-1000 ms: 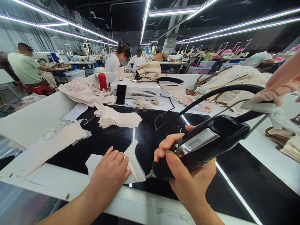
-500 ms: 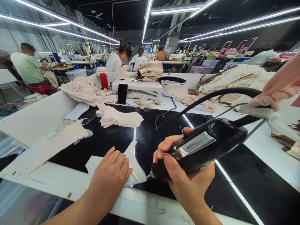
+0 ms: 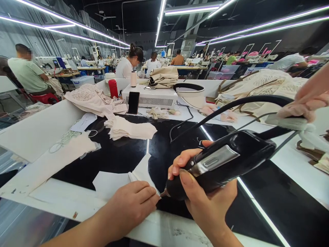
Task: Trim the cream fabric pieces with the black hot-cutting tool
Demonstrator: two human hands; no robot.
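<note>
My right hand point(image 3: 203, 192) is wrapped round a black hand-held power tool point(image 3: 231, 161) with a metal plate on its side. The tool tilts down to the left, and its narrow metal tip point(image 3: 164, 194) meets the edge of a white fabric piece point(image 3: 142, 169). On the near part of that piece lies my left hand point(image 3: 136, 206), fingers bent and drawn together, fingertips close beside the tip. Its palm and thumb are hidden. Another flat white piece point(image 3: 109, 181) extends leftward from under the fabric. A black cable point(image 3: 246, 99) arches from the tool's rear.
Cream fabric pieces point(image 3: 131, 127) lie stacked on the black tabletop point(image 3: 115, 154). Behind stand a phone point(image 3: 133, 103), a red bottle point(image 3: 113, 88) and a white box point(image 3: 151, 97). A knotted pale cloth point(image 3: 295, 116) wraps the cable. People sit at sewing machines beyond.
My left hand has moved right and nearer the tool tip, its fingers now drawn together on the fabric. A fold shows at the fabric's left edge. My right hand and the tool barely moved.
</note>
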